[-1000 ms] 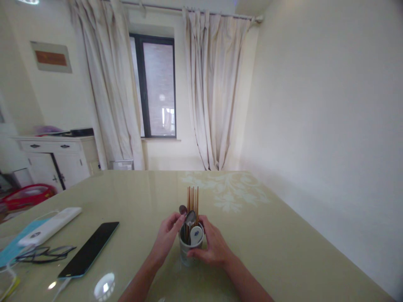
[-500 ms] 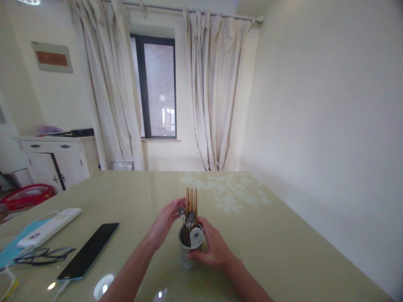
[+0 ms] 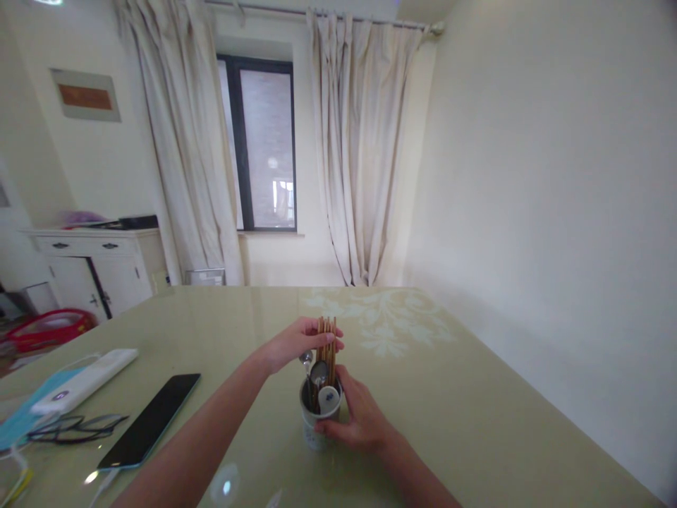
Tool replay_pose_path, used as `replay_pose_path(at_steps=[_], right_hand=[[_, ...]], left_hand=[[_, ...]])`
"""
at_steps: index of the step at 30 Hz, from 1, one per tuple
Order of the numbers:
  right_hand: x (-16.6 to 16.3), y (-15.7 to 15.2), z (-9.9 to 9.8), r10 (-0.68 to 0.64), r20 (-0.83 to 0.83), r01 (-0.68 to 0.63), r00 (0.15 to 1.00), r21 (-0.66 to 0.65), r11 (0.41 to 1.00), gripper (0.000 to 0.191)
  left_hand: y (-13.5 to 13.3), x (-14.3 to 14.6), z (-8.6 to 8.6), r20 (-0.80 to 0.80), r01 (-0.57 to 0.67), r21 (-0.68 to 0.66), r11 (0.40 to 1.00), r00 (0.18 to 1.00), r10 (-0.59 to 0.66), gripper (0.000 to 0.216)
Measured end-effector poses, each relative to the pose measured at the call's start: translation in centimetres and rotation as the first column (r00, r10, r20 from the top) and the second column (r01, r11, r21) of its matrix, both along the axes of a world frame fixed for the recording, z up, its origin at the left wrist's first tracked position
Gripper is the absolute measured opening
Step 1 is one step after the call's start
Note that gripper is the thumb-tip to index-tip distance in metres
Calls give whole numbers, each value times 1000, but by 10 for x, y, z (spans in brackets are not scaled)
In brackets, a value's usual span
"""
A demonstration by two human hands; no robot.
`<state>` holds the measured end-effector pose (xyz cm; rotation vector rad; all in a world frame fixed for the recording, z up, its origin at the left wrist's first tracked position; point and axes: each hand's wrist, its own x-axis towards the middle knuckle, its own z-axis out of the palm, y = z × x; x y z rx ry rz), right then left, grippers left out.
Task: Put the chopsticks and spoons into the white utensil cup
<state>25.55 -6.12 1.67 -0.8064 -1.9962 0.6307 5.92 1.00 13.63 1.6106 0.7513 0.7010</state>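
A pale utensil holder stands upright on the table. Several wooden chopsticks rise from it, together with two metal spoons and a white ceramic spoon bearing a blue mark. My left hand is wrapped round the upper part of the chopsticks, thumb in front and fingertips showing behind them. Against the holder's right side, my right hand grips it with the thumb across the front; its other fingers are mostly hidden behind.
On the table's left lie a black-screened phone with a cable, a pair of glasses, a white power strip-like device and a blue mask-like sheet. A wall runs along the right side. A white cabinet stands beyond.
My left hand has moved right and slightly up, from beside the chopsticks to closing round their tops. The chopsticks have shifted slightly right. My right hand keeps its hold on the utensil holder.
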Motion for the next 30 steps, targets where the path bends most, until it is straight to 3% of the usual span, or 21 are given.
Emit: replay_pose_path(at_steps=[6,11,18,22,26,30], right_hand=[[1,0,2,5,12,-5,1000,8,1000,68],[1,1,1,40,-18,-40,999,2,999,70],[2,0,2,78,-76,-78,994,11,997,73],[2,1,1,85,-74,-85,994,8,996,75],[3,2,-2,74,-66,-74,995,12,997,77],[3,3,-4,60,-48,-61,997,-5,998,76]], left_hand=[[-2,4,1,-66,2,129,992,998,6,52],[-3,7,10,20,-38,199,979,999,34,50],[-9,10,34,97,-86,202,976,993,67,44],[-16,4,59,181,-198,213,957,970,160,43],[-21,-15,97,396,-423,228,877,863,313,44],[-17,-53,126,589,-647,256,718,693,416,43]])
